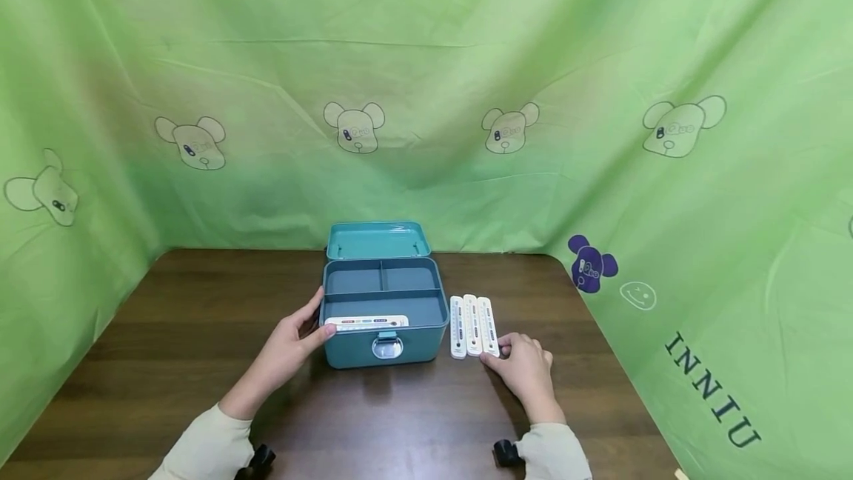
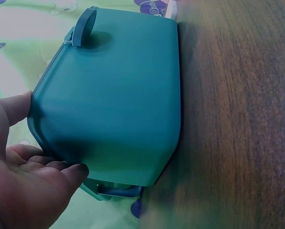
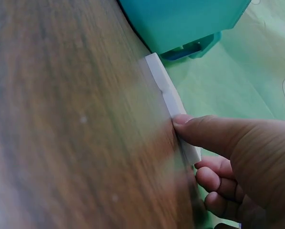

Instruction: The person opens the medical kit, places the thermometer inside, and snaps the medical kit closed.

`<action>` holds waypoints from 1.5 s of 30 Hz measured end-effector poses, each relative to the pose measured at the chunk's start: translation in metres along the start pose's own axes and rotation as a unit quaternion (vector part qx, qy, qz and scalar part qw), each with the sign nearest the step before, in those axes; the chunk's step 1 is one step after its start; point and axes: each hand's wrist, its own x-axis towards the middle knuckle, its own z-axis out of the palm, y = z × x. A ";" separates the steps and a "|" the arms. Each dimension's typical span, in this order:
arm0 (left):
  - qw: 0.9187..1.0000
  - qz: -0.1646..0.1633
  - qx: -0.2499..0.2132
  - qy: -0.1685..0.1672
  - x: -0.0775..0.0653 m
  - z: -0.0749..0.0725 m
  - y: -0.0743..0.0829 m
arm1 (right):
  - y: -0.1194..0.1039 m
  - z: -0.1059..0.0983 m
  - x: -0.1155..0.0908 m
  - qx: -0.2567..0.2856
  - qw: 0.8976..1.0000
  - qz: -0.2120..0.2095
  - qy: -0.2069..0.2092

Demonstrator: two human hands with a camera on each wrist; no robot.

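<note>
On the left of the table [image 1: 200, 317], the left hand [image 1: 283, 352] reaches from the near edge and grips the box [image 1: 346, 352] by its front left corner, thumb on the rim, fingers along the left wall. The box stands midway between the table's left and right edges, towards the far edge, its lid [image 1: 380, 239] tipped fully back. One strip [image 1: 369, 323] lies crosswise along the front wall in the long near compartment; the two far compartments hold nothing visible.

Just right of the box, three strips [image 1: 472, 324] lie flat, side by side, pointing towards the far edge. So the count stands at one in, three out; I judge the work to be at an early or a late stage, depending on which way the strips go, which I cannot tell.

The right hand [image 1: 526, 375], low over the table, pinches the near end of the rightmost strip [image 1: 489, 324], other fingers curled beside it.
</note>
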 end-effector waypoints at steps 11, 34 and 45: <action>1.000 -0.005 -0.006 -0.003 -0.002 0.000 0.002 | 0.013 -0.010 -0.002 -0.008 0.998 0.051 0.027; 0.999 -0.015 -0.028 -0.003 0.002 0.001 -0.001 | 0.014 -0.044 0.010 0.193 0.973 0.047 0.116; 0.999 -0.016 -0.031 -0.001 0.001 0.001 0.000 | -0.010 -0.078 0.035 0.205 0.965 -0.133 0.100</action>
